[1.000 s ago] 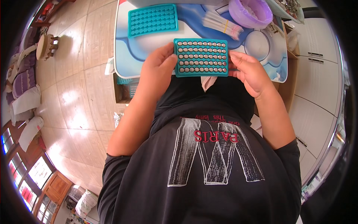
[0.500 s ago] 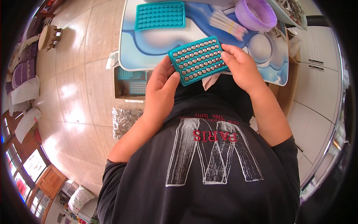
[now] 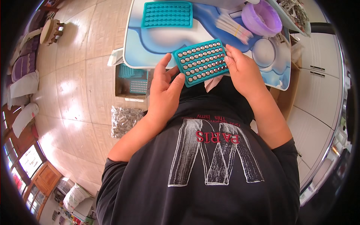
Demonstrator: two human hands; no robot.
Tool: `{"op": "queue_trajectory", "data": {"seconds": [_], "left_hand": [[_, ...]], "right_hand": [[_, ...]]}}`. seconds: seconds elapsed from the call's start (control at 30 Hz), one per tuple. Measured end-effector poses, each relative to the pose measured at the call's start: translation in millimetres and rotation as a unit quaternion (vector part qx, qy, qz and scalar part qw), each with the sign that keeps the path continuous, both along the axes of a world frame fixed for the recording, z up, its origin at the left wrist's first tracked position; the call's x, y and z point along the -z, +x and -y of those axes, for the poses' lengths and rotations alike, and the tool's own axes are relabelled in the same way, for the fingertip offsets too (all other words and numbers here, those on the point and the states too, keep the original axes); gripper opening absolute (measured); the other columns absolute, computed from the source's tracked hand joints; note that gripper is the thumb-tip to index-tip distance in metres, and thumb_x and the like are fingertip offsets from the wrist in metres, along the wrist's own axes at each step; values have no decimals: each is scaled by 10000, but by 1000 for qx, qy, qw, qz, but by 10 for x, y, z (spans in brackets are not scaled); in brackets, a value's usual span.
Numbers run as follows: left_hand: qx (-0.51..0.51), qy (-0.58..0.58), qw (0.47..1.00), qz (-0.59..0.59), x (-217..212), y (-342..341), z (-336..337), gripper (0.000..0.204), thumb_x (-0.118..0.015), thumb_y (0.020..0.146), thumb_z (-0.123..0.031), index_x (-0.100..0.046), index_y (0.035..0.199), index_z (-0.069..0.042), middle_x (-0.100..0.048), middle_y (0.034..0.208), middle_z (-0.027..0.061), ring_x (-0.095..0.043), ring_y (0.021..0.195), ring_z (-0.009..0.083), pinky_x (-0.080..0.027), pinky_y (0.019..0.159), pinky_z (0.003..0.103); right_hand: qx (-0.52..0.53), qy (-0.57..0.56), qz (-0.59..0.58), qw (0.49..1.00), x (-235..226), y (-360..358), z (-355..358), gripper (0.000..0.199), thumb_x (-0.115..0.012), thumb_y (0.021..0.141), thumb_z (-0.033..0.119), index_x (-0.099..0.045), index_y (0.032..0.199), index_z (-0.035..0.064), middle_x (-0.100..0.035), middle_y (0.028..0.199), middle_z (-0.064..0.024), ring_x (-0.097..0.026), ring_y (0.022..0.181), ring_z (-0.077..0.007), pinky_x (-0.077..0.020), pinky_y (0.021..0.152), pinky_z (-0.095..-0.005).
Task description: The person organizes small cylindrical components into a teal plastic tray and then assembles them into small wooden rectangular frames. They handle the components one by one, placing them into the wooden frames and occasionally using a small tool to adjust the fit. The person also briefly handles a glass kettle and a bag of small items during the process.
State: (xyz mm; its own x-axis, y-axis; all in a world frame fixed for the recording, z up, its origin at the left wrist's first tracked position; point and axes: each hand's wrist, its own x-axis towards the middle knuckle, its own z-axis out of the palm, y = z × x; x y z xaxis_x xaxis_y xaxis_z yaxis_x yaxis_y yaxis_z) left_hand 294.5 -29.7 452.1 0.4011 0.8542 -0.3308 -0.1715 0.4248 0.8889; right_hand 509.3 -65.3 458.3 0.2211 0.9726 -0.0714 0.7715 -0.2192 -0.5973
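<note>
A teal tray (image 3: pixel 202 79) filled with rows of round, silvery metal pieces (image 3: pixel 200 62) is held tilted in front of my body, by the table's near edge. My right hand (image 3: pixel 243 71) grips its right end, thumb on top and fingers around the edge. At the left end, my left hand (image 3: pixel 165 86) has its thumb against the tray's side and some fingers reaching behind it, partly hidden. The left index finger stands a little off the rim. Farther back lies a second teal tray (image 3: pixel 167 14) with rows of hollows.
The blue-and-white table (image 3: pixel 146 54) carries a bundle of white strips (image 3: pixel 234 29) and a purple bowl (image 3: pixel 261 18). Left of me, a box (image 3: pixel 119 90) on the floor holds more trays. A clear bag of silvery pieces (image 3: pixel 125 122) lies beside it. White cabinets (image 3: pixel 315 93) stand at right.
My left index finger has lifted off the tray's edge and the left grip has loosened. The tray stays in nearly the same place. The whole view has shifted slightly.
</note>
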Motion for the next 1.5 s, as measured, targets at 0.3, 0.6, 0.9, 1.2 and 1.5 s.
{"op": "queue_trajectory", "data": {"seconds": [0.3,0.6,0.9,1.2,1.5], "left_hand": [[-13,-12,999,34,35,-36,28,503,-461,907,5,-247,1362,19,-517,1195,204,-525,1057,171,-448,874,278],[-39,-37,999,7,50,-37,26,419,-442,886,9,-354,1296,6,-395,1263,124,-490,1120,202,-466,920,370],[-82,-98,992,23,167,-68,63,272,-450,919,-57,-431,1188,-19,-483,1150,92,-515,1089,201,-481,855,361],[-129,-184,969,106,259,-66,51,290,-471,955,-242,-471,1097,11,-547,1019,107,-574,934,184,-499,778,329],[-55,-266,959,75,306,-30,-4,347,-504,941,-367,-554,1020,-33,-604,966,71,-583,883,165,-484,785,318]], "right_hand": [[-106,149,192,964,-28,40,-457,230,-654,766,195,-611,967,91,-591,933,-85,-577,916,-294,-484,734,-408],[-168,181,210,946,338,-351,-1301,198,-692,722,180,-597,881,112,-549,879,-72,-554,922,-283,-465,755,-400],[-13,176,-88,980,-403,-87,-950,96,-539,875,132,-555,913,45,-599,897,-132,-583,931,-296,-428,827,-410],[-195,-20,-225,954,-122,297,-666,153,-489,946,178,-558,936,42,-548,829,8,-500,805,-77,-412,742,-236],[-240,1,-63,969,5,165,-717,99,-485,906,106,-542,889,26,-546,825,-83,-511,794,-197,-410,736,-305]]}}
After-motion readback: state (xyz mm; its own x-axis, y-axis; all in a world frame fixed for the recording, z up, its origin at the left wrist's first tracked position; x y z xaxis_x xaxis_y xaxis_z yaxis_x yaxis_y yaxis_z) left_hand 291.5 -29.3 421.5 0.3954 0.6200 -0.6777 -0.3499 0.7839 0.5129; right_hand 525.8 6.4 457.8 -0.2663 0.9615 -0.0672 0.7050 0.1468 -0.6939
